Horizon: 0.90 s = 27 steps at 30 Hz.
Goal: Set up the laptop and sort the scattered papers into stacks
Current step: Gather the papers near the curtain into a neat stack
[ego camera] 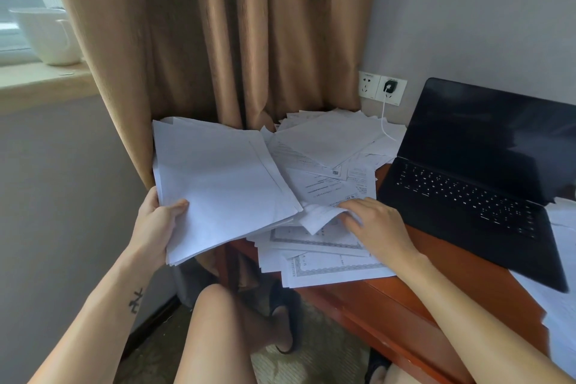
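My left hand (pixel 159 221) grips the near left corner of a thick stack of white papers (pixel 218 184), held up off the desk's left end. My right hand (pixel 377 227) pinches a curled white sheet (pixel 321 217) lying on the scattered papers (pixel 324 146) that cover the left part of the desk. A black laptop (pixel 480 184) stands open on the right, its screen dark and its keys faintly lit.
The reddish wooden desk (pixel 442 277) has more white paper (pixel 558 296) at its right edge. A white cable runs from a wall socket (pixel 388 89) down behind the papers. Brown curtains (pixel 218 40) hang behind. A white cup (pixel 46 34) sits on the windowsill. My legs are below.
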Each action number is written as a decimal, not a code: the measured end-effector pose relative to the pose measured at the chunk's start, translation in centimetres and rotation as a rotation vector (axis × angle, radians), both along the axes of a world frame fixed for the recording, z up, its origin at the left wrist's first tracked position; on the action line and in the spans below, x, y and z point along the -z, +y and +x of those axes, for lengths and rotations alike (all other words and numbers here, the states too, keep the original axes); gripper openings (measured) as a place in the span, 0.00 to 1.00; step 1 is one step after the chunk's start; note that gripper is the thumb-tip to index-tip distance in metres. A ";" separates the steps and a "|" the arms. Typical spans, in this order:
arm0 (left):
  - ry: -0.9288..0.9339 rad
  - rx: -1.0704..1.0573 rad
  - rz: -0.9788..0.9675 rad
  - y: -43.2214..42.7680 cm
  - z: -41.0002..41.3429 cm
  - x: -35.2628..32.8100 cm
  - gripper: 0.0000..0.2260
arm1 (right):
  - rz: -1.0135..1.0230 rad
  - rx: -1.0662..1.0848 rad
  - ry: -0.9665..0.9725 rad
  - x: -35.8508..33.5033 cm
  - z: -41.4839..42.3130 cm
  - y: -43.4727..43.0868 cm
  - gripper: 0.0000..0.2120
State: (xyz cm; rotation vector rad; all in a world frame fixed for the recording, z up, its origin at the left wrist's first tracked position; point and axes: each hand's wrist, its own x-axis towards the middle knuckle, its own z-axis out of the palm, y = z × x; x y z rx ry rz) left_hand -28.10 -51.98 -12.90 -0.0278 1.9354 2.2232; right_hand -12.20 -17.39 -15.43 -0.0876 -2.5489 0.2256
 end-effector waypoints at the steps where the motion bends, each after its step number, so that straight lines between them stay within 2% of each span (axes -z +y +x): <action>1: -0.005 0.002 0.005 0.0 0.0 0.1 0.15 | -0.047 0.047 0.014 -0.2 0.1 0.1 0.07; 3: -0.012 0.006 0.009 -0.2 0.1 0.1 0.15 | -0.239 0.128 0.073 -0.3 0.2 0.6 0.07; 6: -0.013 0.013 -0.005 -0.5 0.2 0.3 0.16 | -0.695 0.157 0.217 -0.2 0.1 0.5 0.17; 7: -0.011 0.014 -0.009 -0.5 0.2 0.3 0.16 | -0.792 0.149 0.264 -0.4 0.0 0.3 0.17; 11: -0.018 0.037 -0.030 -0.4 0.5 0.5 0.17 | -0.942 0.085 0.332 -2.1 -0.5 -1.4 0.11; 15: -0.039 0.089 -0.004 0.3 1.0 0.5 0.18 | -0.879 -0.031 0.362 -4.1 -1.3 -4.2 0.11; 17: -0.052 0.121 -0.001 1.0 1.3 0.5 0.19 | -0.826 -0.112 0.325 -4.4 -1.5 -5.9 0.08; 18: -0.058 0.132 -0.002 1.3 1.5 0.6 0.19 | -0.734 -0.145 0.284 -4.1 -1.7 -6.5 0.09; 21: -0.074 0.143 -0.018 2.0 1.9 1.0 0.16 | -0.392 -0.235 0.077 -2.1 -2.0 -7.4 0.19; 25: -0.116 0.171 -0.031 1.9 2.2 1.7 0.17 | -0.291 -0.275 -0.241 0.0 -1.4 -7.8 0.32; 27: -0.145 0.175 -0.027 1.7 2.2 2.0 0.13 | -0.360 -0.271 -0.331 0.7 -1.0 -7.7 0.29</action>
